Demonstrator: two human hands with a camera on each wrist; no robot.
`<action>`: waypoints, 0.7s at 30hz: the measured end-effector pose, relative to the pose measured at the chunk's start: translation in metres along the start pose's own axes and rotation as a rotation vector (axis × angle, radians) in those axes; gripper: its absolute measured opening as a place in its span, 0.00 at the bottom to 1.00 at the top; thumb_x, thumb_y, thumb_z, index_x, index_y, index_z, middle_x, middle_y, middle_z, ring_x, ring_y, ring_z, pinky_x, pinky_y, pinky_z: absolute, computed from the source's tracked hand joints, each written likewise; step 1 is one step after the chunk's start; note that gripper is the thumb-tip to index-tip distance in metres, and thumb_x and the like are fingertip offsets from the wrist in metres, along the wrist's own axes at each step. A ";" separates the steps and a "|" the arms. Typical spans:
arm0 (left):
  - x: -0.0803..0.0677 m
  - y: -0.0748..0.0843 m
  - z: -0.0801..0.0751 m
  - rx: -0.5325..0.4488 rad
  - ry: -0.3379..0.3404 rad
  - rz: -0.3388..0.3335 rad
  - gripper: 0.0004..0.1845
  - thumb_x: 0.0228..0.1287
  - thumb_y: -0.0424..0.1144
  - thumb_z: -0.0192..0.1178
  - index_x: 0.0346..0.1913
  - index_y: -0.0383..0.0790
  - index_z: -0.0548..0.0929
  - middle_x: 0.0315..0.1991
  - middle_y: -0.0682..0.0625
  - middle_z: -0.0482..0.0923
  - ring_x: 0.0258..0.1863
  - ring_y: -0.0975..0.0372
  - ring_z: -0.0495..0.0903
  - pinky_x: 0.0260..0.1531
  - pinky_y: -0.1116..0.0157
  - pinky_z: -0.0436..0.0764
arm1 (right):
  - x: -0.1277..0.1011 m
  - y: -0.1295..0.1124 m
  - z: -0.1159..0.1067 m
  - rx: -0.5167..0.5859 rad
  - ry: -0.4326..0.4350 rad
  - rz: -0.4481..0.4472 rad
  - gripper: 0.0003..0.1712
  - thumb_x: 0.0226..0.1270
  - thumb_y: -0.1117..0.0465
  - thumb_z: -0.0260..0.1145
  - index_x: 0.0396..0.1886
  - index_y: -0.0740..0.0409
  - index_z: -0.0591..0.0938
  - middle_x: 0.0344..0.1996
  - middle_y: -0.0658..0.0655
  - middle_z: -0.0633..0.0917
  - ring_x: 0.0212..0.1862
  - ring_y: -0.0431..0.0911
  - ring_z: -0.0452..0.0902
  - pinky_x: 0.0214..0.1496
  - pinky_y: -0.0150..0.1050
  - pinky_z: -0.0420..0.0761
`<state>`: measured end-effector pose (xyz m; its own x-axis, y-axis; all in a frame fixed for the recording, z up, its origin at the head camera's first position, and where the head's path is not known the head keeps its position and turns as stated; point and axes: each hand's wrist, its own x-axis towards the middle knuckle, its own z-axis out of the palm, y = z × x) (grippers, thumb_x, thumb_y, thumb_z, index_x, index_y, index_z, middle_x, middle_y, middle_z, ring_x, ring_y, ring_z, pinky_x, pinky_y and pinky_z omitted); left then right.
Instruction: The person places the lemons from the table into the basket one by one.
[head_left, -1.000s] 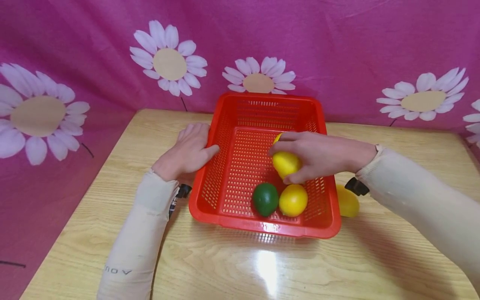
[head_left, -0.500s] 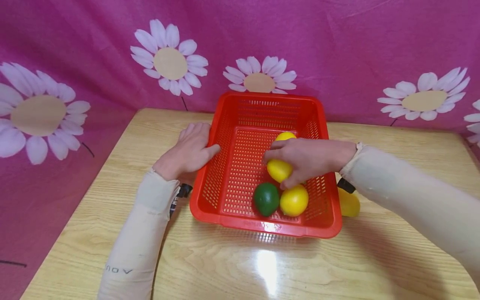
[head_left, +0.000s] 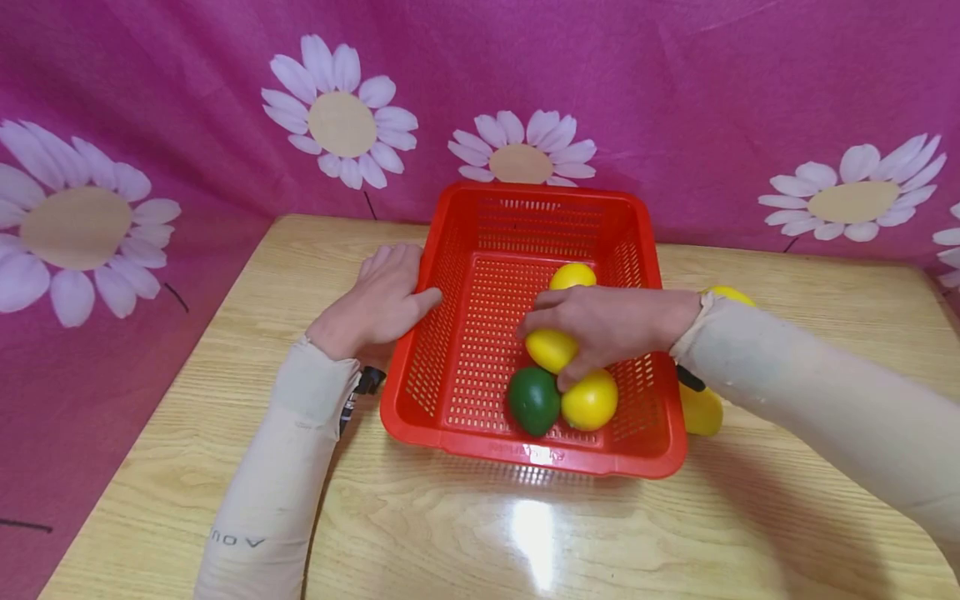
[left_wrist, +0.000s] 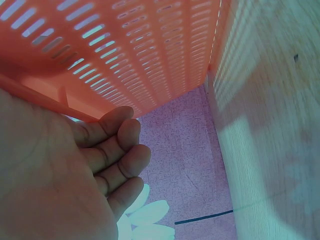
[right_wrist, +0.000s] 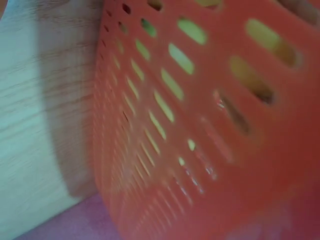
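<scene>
A red perforated plastic basket stands on the wooden table. My left hand holds its left rim, thumb over the edge; in the left wrist view the fingers are bent beside the outer wall. Reaching over the right rim, my right hand grips a lemon low inside the basket. The palm hides part of that fruit. Close by lie a dark green round fruit and another lemon. A further yellow fruit lies behind the right hand. Through the slots in the right wrist view, yellow shows.
Outside the basket on the right, a long yellow fruit lies against the wall. Another yellow fruit is mostly hidden by the right sleeve. A pink cloth with white flowers hangs behind the table.
My right hand has moved left and toward me with the lemon, down to the green fruit. The yellow fruit behind it has come more into view. The left hand stays in place.
</scene>
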<state>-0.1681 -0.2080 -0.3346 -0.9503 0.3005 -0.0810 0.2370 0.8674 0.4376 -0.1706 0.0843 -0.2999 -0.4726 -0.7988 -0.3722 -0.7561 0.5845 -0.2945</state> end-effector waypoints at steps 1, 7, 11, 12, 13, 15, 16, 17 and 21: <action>0.000 0.000 0.000 0.001 0.001 0.001 0.27 0.70 0.50 0.51 0.66 0.37 0.68 0.51 0.45 0.71 0.50 0.53 0.63 0.49 0.57 0.62 | 0.001 0.000 0.001 0.002 -0.004 0.000 0.40 0.56 0.48 0.80 0.69 0.46 0.78 0.66 0.56 0.79 0.58 0.50 0.78 0.62 0.52 0.81; 0.000 0.001 0.000 -0.003 0.004 0.006 0.27 0.70 0.49 0.51 0.65 0.37 0.68 0.50 0.45 0.71 0.49 0.53 0.63 0.49 0.57 0.62 | 0.003 0.002 0.004 0.012 -0.041 -0.014 0.44 0.55 0.44 0.80 0.71 0.46 0.76 0.66 0.54 0.79 0.62 0.50 0.77 0.66 0.53 0.81; 0.001 0.001 0.000 -0.006 0.006 0.008 0.26 0.70 0.49 0.51 0.65 0.38 0.68 0.50 0.46 0.71 0.48 0.54 0.63 0.48 0.58 0.62 | 0.003 0.005 0.009 0.015 -0.038 -0.032 0.42 0.57 0.44 0.79 0.71 0.48 0.77 0.66 0.54 0.82 0.65 0.52 0.77 0.68 0.53 0.79; 0.001 0.001 0.000 -0.006 0.006 0.007 0.26 0.70 0.49 0.51 0.65 0.38 0.68 0.50 0.46 0.71 0.48 0.54 0.63 0.48 0.58 0.62 | 0.003 0.006 0.010 0.014 -0.035 -0.038 0.41 0.58 0.44 0.78 0.70 0.49 0.77 0.65 0.54 0.82 0.65 0.52 0.77 0.67 0.53 0.80; 0.001 0.001 0.000 -0.007 0.005 0.006 0.26 0.70 0.49 0.51 0.65 0.38 0.68 0.50 0.45 0.71 0.48 0.53 0.63 0.48 0.58 0.62 | 0.003 0.006 0.012 0.014 -0.034 -0.041 0.40 0.59 0.45 0.78 0.70 0.50 0.78 0.65 0.54 0.83 0.64 0.52 0.78 0.67 0.53 0.80; 0.000 0.001 -0.001 -0.008 0.004 0.005 0.26 0.70 0.49 0.51 0.64 0.38 0.68 0.50 0.45 0.71 0.49 0.53 0.63 0.48 0.58 0.62 | 0.003 0.007 0.014 0.011 -0.031 -0.041 0.39 0.60 0.46 0.77 0.69 0.50 0.78 0.64 0.54 0.83 0.63 0.51 0.78 0.66 0.51 0.80; 0.000 0.001 -0.001 -0.009 0.002 0.003 0.26 0.70 0.49 0.51 0.64 0.38 0.68 0.50 0.45 0.71 0.49 0.53 0.63 0.48 0.58 0.62 | 0.003 0.007 0.015 0.010 -0.027 -0.047 0.38 0.60 0.46 0.77 0.69 0.51 0.78 0.64 0.54 0.83 0.62 0.51 0.79 0.65 0.51 0.81; 0.000 0.001 -0.001 -0.008 0.002 0.002 0.26 0.70 0.49 0.51 0.64 0.38 0.68 0.50 0.45 0.71 0.49 0.53 0.63 0.48 0.58 0.62 | 0.003 0.008 0.016 0.008 -0.023 -0.050 0.38 0.59 0.46 0.76 0.69 0.51 0.78 0.63 0.54 0.83 0.60 0.50 0.79 0.64 0.50 0.81; 0.000 0.000 0.000 -0.006 -0.002 -0.002 0.25 0.70 0.49 0.51 0.63 0.37 0.69 0.49 0.45 0.71 0.49 0.53 0.63 0.48 0.57 0.62 | 0.004 0.007 0.017 0.009 -0.020 -0.054 0.38 0.59 0.46 0.76 0.69 0.50 0.78 0.62 0.53 0.83 0.57 0.47 0.79 0.62 0.47 0.82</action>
<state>-0.1681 -0.2078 -0.3342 -0.9504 0.2997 -0.0834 0.2341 0.8655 0.4428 -0.1703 0.0880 -0.3180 -0.4225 -0.8261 -0.3728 -0.7759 0.5423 -0.3222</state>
